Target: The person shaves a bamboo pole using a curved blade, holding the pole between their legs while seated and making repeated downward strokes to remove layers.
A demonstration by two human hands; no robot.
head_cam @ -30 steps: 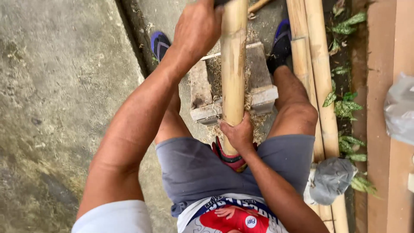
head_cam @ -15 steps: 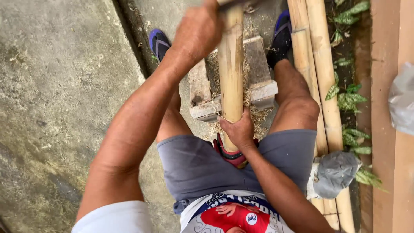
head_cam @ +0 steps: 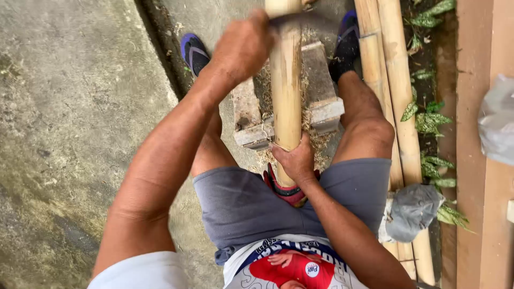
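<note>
Both hands grip the bamboo pole: left hand far, right hand near.

The left hand is sliding back along the bamboo pole — a second ago it was at twelve o'clock against the top edge, and now it is sitting a little lower, toward six o'clock, blurred with motion. The pole's far end is coming into sight above the fist. The blue sandals are drifting slightly down in view — the head camera is tilting.
</note>
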